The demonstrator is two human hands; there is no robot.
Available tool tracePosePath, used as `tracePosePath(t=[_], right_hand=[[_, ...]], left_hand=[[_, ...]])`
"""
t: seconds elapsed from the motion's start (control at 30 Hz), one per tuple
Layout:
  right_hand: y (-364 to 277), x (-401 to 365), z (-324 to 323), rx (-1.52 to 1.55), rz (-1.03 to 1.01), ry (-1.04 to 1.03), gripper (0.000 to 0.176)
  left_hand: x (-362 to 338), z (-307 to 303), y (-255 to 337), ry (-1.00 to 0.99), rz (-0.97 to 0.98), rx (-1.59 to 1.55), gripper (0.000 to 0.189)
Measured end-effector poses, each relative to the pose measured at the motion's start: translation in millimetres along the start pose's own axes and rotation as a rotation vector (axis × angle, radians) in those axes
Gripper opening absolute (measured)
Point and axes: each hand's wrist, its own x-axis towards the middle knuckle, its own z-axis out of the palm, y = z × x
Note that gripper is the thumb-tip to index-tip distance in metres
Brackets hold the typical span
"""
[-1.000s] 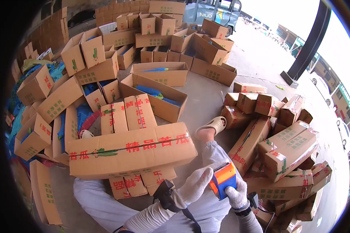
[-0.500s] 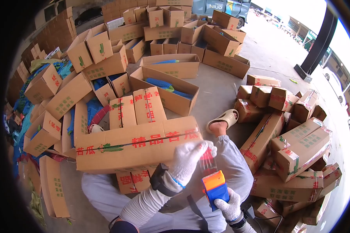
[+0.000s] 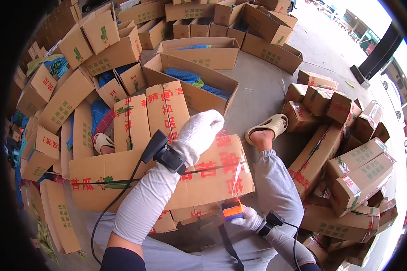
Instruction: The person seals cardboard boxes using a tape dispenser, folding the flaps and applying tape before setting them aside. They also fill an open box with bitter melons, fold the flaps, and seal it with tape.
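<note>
A long closed cardboard box (image 3: pixel 108 176) with red lettering lies across the person's knees. My left hand (image 3: pixel 202 128), in a white knit glove, is closed above the box's right part, at the end of a strip of clear, red-printed tape. That strip runs over the box's right end. My right hand (image 3: pixel 248 220), also gloved, is wrapped round an orange and blue tape dispenser (image 3: pixel 233 209) just below the box's lower right edge. Tape stretches between the dispenser and the box. Two more closed boxes (image 3: pixel 167 108) lie behind the long one.
Open boxes (image 3: pixel 192 86), some holding blue netted contents, stand ahead and to the left. Taped boxes (image 3: pixel 357 176) are piled on the right. A sandalled foot (image 3: pixel 262 135) rests beside the long box, and a dark post (image 3: pixel 377 54) rises at the far right.
My left hand has moved up and away over the box, drawing tape out. My right hand and the dispenser have shifted left and up to the box's edge. The view has tilted down.
</note>
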Motion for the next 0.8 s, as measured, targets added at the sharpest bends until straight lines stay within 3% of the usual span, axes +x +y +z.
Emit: tracePosePath(t=[0.1, 0.2, 0.27, 0.33, 0.4, 0.47, 0.6, 0.63, 0.73, 0.8], right_hand=[[53, 61, -30, -0.063, -0.027, -0.223, 0.054], [53, 121, -77, -0.102, -0.028, -0.307, 0.051], [46, 152, -102, -0.104, -0.019, -0.317, 0.05], [37, 178, -122, -0.097, -0.009, -0.318, 0.048], [33, 196, -135, -0.075, -0.002, -0.316, 0.046], [35, 210, -142, -0.03, 0.0, -0.318, 0.045], [38, 232, -156, 0.154, -0.034, -0.314, 0.042], [36, 244, -162, 0.253, -0.056, -0.302, 0.041], [-6, 299, -175, 0.689, -0.133, -0.296, 0.039], [-50, 344, -183, 1.08, -0.166, -0.347, 0.038]], left_hand=[[12, 1, -17, 0.048, -0.052, -0.116, 0.012], [22, 8, -25, 0.16, -0.122, -0.243, 0.015], [14, 0, -3, 0.324, -0.159, -0.119, 0.017], [1, -3, 6, 0.407, -0.024, -0.336, 0.017], [0, -7, 10, 0.401, 0.128, -0.16, 0.023], [0, -11, 22, -0.107, -0.14, 0.154, 0.034], [-8, 0, 18, -0.081, -0.064, 0.218, 0.038], [1, -16, 27, -0.323, -0.153, 0.194, 0.031], [5, 15, 1, 0.412, 0.012, -0.116, 0.029], [8, -1, 5, 0.536, -0.152, -0.454, 0.051]])
